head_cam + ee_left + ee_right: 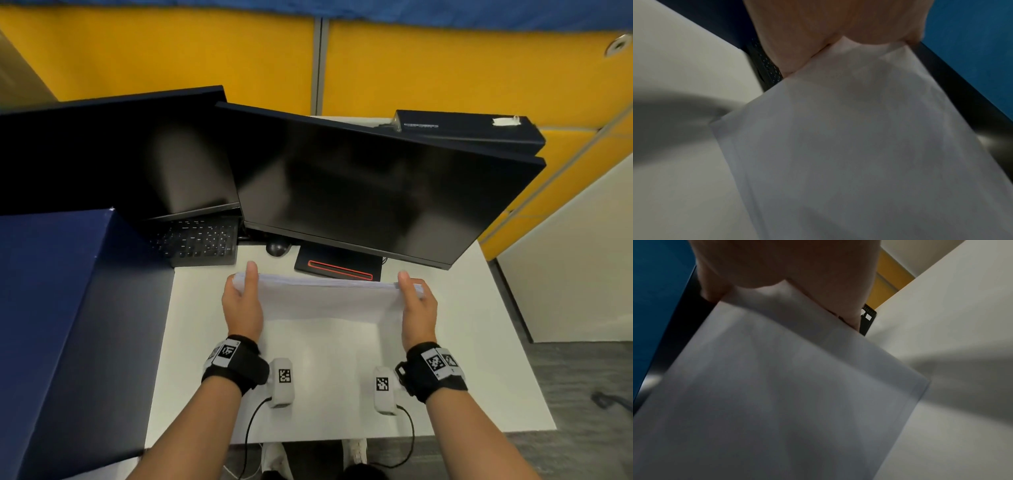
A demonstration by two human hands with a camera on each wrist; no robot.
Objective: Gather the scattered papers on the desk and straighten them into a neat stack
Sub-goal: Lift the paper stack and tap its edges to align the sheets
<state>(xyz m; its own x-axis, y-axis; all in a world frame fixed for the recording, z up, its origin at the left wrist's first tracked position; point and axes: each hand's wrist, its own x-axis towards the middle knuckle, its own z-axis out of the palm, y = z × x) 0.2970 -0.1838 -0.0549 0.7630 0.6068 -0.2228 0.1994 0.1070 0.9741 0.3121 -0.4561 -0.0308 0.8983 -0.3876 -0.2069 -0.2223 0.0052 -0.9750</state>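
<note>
A stack of white papers (329,301) stands upright on its long edge on the white desk (479,359), in front of the monitor. My left hand (241,301) grips the stack's left end, thumb on the near side. My right hand (416,305) grips its right end the same way. The left wrist view shows the papers (849,146) pinched under my left hand (818,32), with sheet edges slightly staggered at the left. In the right wrist view my right hand (789,264) pinches the papers (787,394) at the top.
Two dark monitors (359,192) stand behind the papers, with a keyboard (195,241), a mouse (277,246) and the monitor base (339,269) close by. A tall dark blue box (68,325) rises at the left. The desk edge falls off to the right.
</note>
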